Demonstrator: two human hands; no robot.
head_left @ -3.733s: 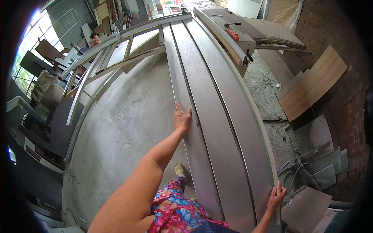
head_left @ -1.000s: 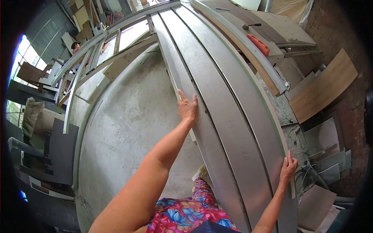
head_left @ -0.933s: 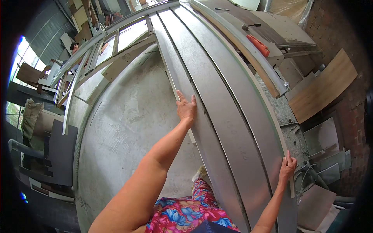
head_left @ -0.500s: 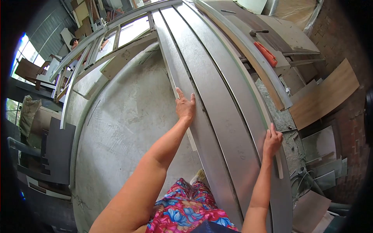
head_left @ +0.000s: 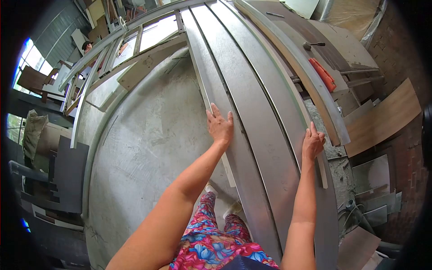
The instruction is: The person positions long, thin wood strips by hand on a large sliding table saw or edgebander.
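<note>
A long grey metal panel (head_left: 256,112) with dark lengthwise grooves runs from the top of the view down to the bottom. My left hand (head_left: 220,125) lies on its left edge, fingers spread, with nothing held. Over at the right side, my right hand (head_left: 313,141) is at a narrow light strip (head_left: 299,105) that lies lengthwise on the panel. Its index finger points forward along the strip and the other fingers are curled; the thumb's underside is hidden.
A wood-and-metal frame (head_left: 148,54) stands at the upper left. Beyond the panel's right side are a long metal-edged beam (head_left: 310,76), a red tool (head_left: 322,74), a mallet (head_left: 313,45) and a curved brown sheet (head_left: 387,119). Partly hidden at the far left is another person (head_left: 87,46).
Both hands are a little farther forward along the panel. The view has shifted, and both of my feet now show below. The strip's near end sits higher in view.
</note>
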